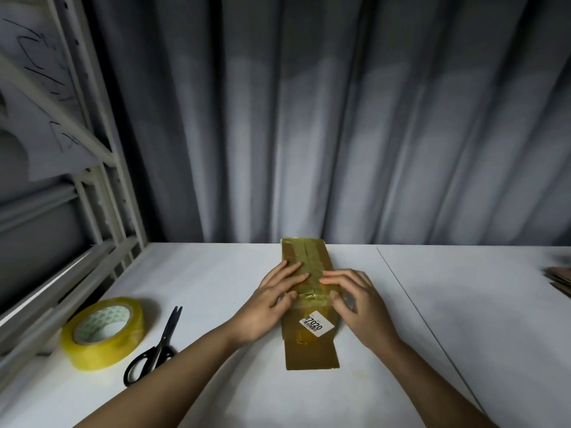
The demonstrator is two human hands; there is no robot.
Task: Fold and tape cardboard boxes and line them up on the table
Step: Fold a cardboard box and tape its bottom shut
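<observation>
We press both flat hands, left (272, 299) and right (355, 299), fingers straight, onto the taped box (306, 257) on the table (432, 319).

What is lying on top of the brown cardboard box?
On the brown cardboard box I see shiny clear tape, a white label reading 7020, and both hands pressing: left hand, right hand. The hands cover the seam beneath them.
</observation>
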